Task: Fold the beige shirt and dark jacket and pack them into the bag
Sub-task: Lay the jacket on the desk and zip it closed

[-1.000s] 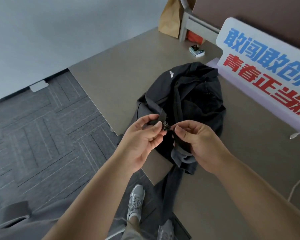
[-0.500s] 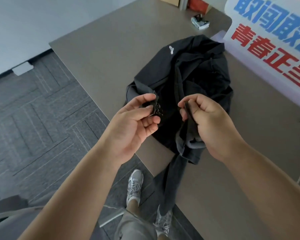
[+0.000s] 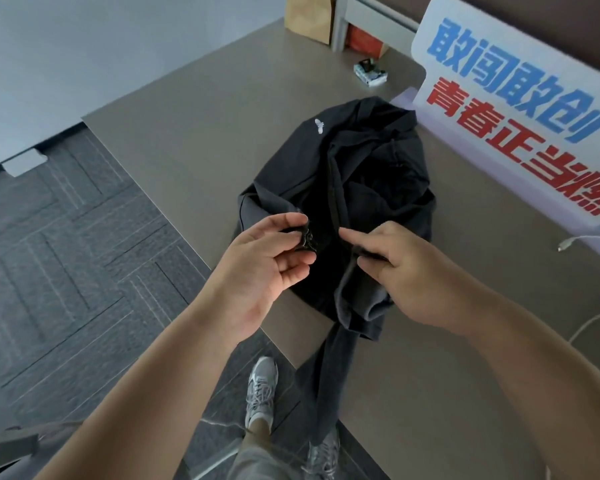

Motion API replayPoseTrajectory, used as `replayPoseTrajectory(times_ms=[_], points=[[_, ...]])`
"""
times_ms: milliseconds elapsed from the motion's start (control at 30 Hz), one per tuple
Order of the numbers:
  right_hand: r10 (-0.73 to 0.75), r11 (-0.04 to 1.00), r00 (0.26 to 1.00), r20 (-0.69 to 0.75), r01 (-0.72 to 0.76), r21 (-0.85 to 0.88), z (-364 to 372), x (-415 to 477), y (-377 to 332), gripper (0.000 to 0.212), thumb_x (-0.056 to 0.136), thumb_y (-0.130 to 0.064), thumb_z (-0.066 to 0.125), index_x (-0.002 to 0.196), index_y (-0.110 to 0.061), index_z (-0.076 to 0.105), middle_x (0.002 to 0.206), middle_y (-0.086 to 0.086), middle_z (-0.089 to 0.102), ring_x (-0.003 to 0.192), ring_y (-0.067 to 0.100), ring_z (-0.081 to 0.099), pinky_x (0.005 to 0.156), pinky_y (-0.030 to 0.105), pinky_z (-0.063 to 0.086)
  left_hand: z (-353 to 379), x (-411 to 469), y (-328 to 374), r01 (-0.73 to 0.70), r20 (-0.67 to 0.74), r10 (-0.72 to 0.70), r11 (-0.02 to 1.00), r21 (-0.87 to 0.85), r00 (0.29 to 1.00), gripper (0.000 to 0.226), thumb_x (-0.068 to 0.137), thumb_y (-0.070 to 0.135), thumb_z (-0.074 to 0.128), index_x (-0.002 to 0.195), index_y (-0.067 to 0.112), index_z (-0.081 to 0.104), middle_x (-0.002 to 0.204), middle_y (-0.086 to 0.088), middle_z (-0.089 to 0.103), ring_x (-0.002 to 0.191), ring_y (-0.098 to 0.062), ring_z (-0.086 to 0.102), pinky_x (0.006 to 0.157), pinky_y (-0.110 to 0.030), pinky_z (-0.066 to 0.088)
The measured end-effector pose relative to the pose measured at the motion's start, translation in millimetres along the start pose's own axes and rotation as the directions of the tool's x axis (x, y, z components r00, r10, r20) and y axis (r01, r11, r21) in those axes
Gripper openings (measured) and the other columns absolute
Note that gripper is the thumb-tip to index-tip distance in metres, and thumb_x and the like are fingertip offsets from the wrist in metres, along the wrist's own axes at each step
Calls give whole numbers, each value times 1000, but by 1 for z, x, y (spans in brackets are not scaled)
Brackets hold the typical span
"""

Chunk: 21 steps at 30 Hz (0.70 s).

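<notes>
Where the flat grey-brown table [image 3: 205, 116] ends nearest us, one long sleeve [image 3: 323, 382] of the crumpled dark fabric jacket [image 3: 371, 174] hangs over the edge toward the floor. Just above the hem, our left hand [image 3: 271, 268] pinches one front edge between thumb and fingertips, at the small dark zip end [image 3: 307, 239]. Our right hand [image 3: 416, 271] curls thumb and fingers round the other front edge. A narrow gap of open front separates the two pinches, which sit level with each other. We judge the next move turns on that gap: the opening runs straight away from us toward the collar, so the halves must meet here first. Beyond the jacket, well apart, stands a brown paper bag [image 3: 309, 19], probably the one to pack. No beige shirt shows.
</notes>
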State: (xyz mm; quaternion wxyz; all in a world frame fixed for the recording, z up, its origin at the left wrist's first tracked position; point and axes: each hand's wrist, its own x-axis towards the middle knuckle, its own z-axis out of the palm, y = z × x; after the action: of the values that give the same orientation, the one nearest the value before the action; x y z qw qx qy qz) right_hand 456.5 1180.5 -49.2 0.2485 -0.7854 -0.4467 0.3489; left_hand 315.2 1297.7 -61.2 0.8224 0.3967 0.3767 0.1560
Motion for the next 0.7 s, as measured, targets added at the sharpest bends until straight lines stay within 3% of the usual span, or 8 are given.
replayPoseTrajectory(times_ms=[67, 133, 200, 300, 400, 500, 567, 700], points=[[10, 1000, 995, -103, -10, 6, -5, -3, -3, 40, 94, -21, 58, 132, -33, 55, 100, -18, 56, 87, -5, 53, 70, -1, 38, 2, -2, 1, -3, -6, 3, 1000, 28, 1000, 16, 92, 8, 54, 87, 20, 64, 76, 2, 61, 68, -12, 59, 69, -23, 52], [69, 985, 978, -196, -35, 171, -10, -4, -4, 21, 86, -22, 70, 104, -32, 69, 90, -11, 69, 81, 0, 62, 69, 7, 45, 3, -4, 0, -11, -4, 12, 998, 65, 1000, 16, 90, 9, 58, 84, 22, 66, 74, 3, 60, 70, -11, 58, 71, -22, 53], [83, 955, 976, -202, -20, 295, -13, -2, -6, 9, 84, -18, 72, 86, -27, 70, 79, -9, 73, 73, 1, 66, 64, 10, 49, 4, -7, 0, -15, -4, 15, 993, 115, 1000, 21, 90, 8, 59, 81, 22, 71, 74, 3, 61, 70, -11, 58, 71, -21, 54], [12, 929, 998, -69, 15, 371, -14, -2, -13, 22, 92, -11, 60, 91, -29, 73, 86, -15, 74, 85, -5, 67, 74, 7, 48, 7, -11, 1, -23, -10, 25, 983, 184, 1000, 20, 91, 10, 57, 87, 19, 75, 80, 2, 65, 70, -10, 61, 69, -20, 55], [-28, 929, 999, 23, 17, 370, -16, 2, -17, 26, 95, -11, 55, 101, -29, 73, 96, -5, 75, 101, 17, 68, 88, 30, 52, 7, -13, 0, -54, -5, 58, 959, 278, 998, 20, 86, 28, 65, 101, 18, 74, 91, 6, 71, 74, -7, 64, 72, -21, 54], [-36, 912, 998, 54, 10, 411, -17, 8, -21, 19, 88, -10, 64, 101, -25, 66, 79, -7, 72, 76, 8, 63, 70, 21, 45, 7, -14, 0, -70, -19, 83, 924, 375, 996, 31, 66, 47, 69, 90, 27, 74, 82, 10, 72, 75, -6, 65, 76, -26, 57], [-23, 916, 997, 72, -7, 401, -18, 11, -24, 18, 86, -10, 68, 98, -23, 64, 74, -10, 69, 69, 3, 60, 62, 15, 42, 8, -15, 1, -57, -23, 72, 913, 404, 997, 22, 71, 43, 69, 86, 27, 72, 84, 5, 72, 71, -6, 65, 76, -27, 58], [-46, 939, 999, 20, 36, 343, -18, 14, -26, 15, 85, -14, 70, 97, -22, 67, 85, -6, 71, 81, 0, 65, 76, 14, 49, 9, -12, 2, -46, -46, 77, 885, 464, 996, 14, 91, 29, 60, 86, 22, 71, 86, -2, 71, 67, -8, 68, 75, -28, 59]])
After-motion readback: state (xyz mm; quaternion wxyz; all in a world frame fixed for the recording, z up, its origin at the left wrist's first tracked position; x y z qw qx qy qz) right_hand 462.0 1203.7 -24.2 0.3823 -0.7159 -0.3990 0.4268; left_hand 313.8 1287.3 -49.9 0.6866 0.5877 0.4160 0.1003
